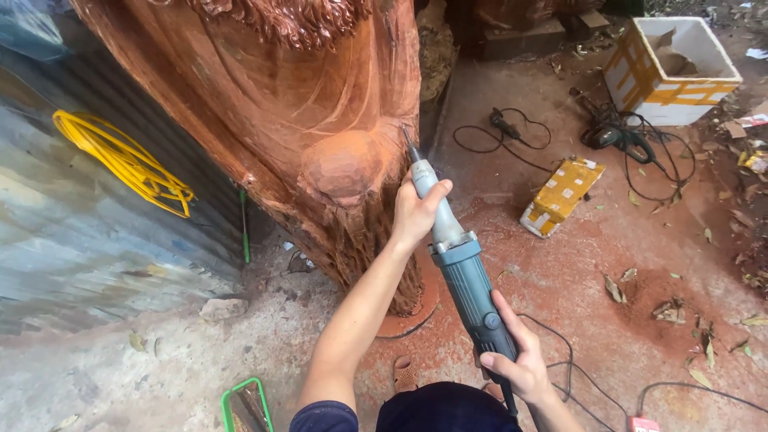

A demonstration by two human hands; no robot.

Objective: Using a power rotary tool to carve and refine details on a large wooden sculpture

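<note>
A tall reddish carved wooden sculpture (304, 120) stands before me, with a rounded knob (346, 164) low on its front. I hold a blue-grey electric die grinder (464, 276) in both hands. My left hand (416, 212) grips its silver neck near the front. My right hand (512, 360) wraps the rear of the body by the cord. The thin bit (410, 148) points up at the sculpture's right edge, just beside the knob.
A yellow hose coil (128, 164) hangs on the corrugated metal wall at left. On the dusty red ground at right lie a yellow-and-white block (562, 196), a white box with yellow tape (668, 68), other power tools with black cords (616, 136) and dry leaves. A green-framed object (244, 404) sits by my feet.
</note>
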